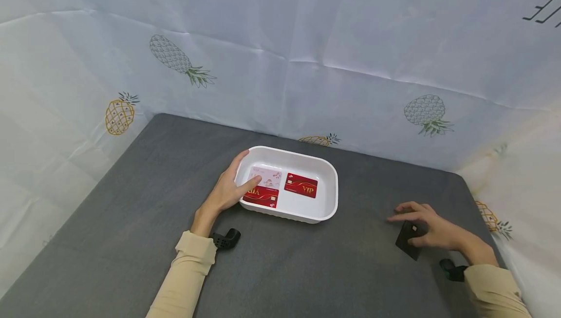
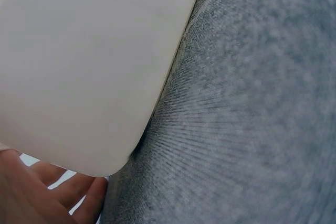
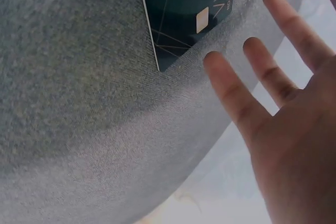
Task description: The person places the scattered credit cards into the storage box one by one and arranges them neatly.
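Note:
My left hand point(image 1: 229, 187) grips the left end of a white plastic tray point(image 1: 327, 201), thumb over the rim and fingers along the outside. In the left wrist view, the tray's smooth wall point(image 2: 89, 66) fills much of the frame, with fingers point(image 2: 79, 190) showing past its end. Inside lie a red VIP card point(image 1: 301, 185), a second red VIP card point(image 1: 263, 197) and a pale pink card point(image 1: 270, 177). At the right, my right hand point(image 1: 438, 228) hovers with spread fingers over a black VIP card point(image 3: 184, 11), which lies on the table. Whether the thumb touches it is unclear.
A dark grey cloth covers the table point(image 1: 342, 269). Behind and beside it hangs a pale curtain point(image 1: 280, 94) printed with pineapples, meeting the table's back edge. Each wrist wears a small black device, one at the left wrist point(image 1: 227, 239).

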Motion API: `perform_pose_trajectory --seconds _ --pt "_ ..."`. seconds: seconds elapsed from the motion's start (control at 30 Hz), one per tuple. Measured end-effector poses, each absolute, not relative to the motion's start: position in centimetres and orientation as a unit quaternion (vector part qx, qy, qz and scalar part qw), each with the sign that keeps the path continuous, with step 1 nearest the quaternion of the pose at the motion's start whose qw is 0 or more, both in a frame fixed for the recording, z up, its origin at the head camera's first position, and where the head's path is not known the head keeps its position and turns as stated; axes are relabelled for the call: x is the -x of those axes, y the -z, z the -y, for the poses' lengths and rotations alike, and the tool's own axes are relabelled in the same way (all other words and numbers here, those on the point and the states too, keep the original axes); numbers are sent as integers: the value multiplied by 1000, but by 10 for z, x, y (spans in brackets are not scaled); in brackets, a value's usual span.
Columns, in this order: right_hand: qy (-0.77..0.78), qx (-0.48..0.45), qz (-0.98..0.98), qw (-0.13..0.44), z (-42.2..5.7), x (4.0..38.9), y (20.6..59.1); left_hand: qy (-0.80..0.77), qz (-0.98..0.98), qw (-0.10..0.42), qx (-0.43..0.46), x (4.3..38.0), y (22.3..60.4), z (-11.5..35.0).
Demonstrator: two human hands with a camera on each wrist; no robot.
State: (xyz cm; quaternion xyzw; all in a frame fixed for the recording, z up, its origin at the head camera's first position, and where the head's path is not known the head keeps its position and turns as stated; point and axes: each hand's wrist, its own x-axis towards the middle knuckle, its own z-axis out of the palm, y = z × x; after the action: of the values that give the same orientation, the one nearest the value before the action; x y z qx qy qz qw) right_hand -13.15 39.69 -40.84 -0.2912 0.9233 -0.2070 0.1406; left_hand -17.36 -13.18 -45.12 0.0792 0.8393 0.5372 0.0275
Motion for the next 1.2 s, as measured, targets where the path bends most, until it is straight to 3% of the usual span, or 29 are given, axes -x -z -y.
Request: perform_pose_trajectory --seconds 0.33,0.83,1.2 --pt "203 228 -914 267 -403 128 402 -530 -844 25 -77 173 451 131" --pt "242 261 -910 215 -415 119 415 -529 -845 29 -75 173 451 131" --pt "263 270 -902 211 -417 119 416 -531 -844 24 -79 173 450 132"
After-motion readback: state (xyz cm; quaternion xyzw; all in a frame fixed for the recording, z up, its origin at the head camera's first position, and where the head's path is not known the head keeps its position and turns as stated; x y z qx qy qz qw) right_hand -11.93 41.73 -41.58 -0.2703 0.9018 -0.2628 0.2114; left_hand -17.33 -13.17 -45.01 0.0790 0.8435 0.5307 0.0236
